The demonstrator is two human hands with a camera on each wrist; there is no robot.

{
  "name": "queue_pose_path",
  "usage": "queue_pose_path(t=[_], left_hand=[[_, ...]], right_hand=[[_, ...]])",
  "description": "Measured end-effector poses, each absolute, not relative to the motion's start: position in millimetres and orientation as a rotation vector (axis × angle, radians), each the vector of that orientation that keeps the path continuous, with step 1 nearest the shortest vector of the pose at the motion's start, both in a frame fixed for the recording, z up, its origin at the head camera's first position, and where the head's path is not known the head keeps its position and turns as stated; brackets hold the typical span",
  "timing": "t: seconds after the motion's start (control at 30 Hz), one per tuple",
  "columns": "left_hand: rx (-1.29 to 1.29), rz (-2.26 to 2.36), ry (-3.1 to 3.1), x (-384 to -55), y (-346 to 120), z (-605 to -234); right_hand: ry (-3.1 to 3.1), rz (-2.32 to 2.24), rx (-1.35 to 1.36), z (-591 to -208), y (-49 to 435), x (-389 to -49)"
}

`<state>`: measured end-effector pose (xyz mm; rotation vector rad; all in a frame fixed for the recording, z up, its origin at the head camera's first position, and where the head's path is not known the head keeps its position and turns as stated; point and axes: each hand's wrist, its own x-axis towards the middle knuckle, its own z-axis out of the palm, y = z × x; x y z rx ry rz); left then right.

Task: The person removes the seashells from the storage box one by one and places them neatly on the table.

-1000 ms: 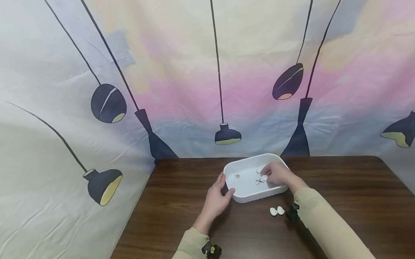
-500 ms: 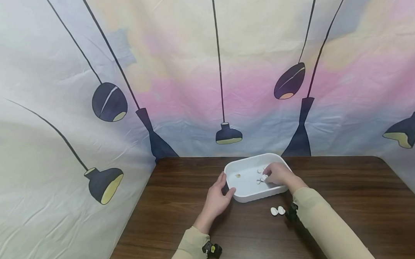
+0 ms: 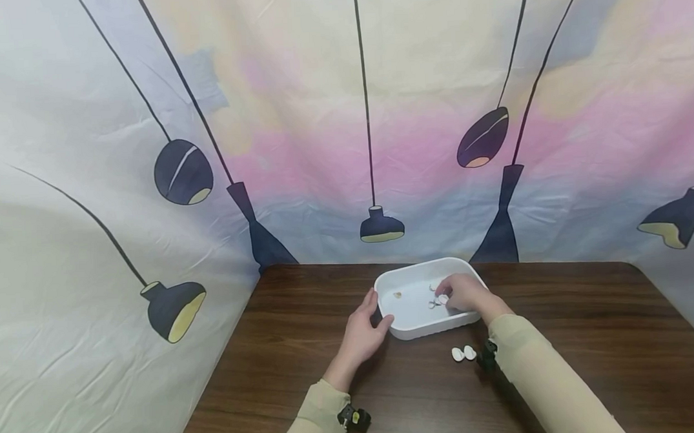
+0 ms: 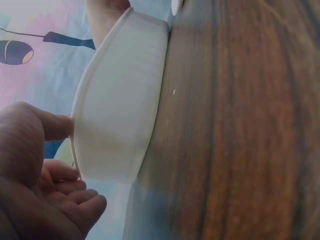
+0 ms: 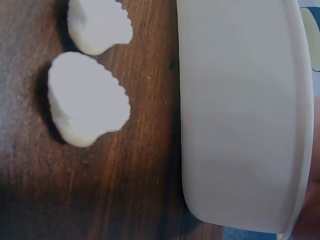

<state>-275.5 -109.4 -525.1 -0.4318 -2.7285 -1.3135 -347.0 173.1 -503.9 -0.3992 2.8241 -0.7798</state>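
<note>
A white rectangular tray [image 3: 409,312] stands on the dark wooden table. My left hand [image 3: 360,332] grips its left end; in the left wrist view the thumb and a curled finger touch the rim [image 4: 76,107]. My right hand [image 3: 467,294] reaches over the right side into the tray, thumb and fingers bent at a small white shell [image 3: 442,299]. Its fingertips are partly hidden, and the tray wall [image 5: 240,115] blocks them in the right wrist view. Beside that shell lie thin greyish curved pieces [image 3: 432,304]. A small tan piece [image 3: 397,295] lies farther left inside.
Two white seashells with scalloped edges, a left one [image 3: 458,354] and a right one [image 3: 470,352], lie on the table [image 3: 425,400] before the tray, close to the right wrist's camera [image 3: 488,355]. A printed cloth [image 3: 321,146] hangs behind the table's back edge.
The right hand's fingers have shifted only slightly around the small white shell in the tray. The left hand, the tray and the two shells on the table have stayed in place.
</note>
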Motion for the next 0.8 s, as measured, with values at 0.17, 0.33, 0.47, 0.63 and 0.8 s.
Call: queue_pose_path(t=[0.17, 0.33, 0.47, 0.63, 0.8], left_hand=[[-0.428, -1.325, -2.728, -274.8, -108.8, -524.1], [-0.427, -1.337, -2.723, -274.4, -109.2, -523.7], [-0.426, -1.326, -2.727, -274.0, -110.0, -524.3], [-0.435, -1.318, -2.727, -274.0, -110.3, -523.8], [-0.438, -1.318, -2.726, -274.8, -110.0, -524.6]], right_hand=[[2.834, -0.762, -0.410, -505.1, 175.7, -348.1], [2.847, -0.745, -0.402, -505.3, 175.0, -349.0], [2.860, -0.736, -0.415, -504.3, 174.2, -348.7], [2.865, -0.746, -0.417, -503.2, 173.9, -348.3], [2.851, -0.762, -0.409, -500.3, 174.7, -346.3]])
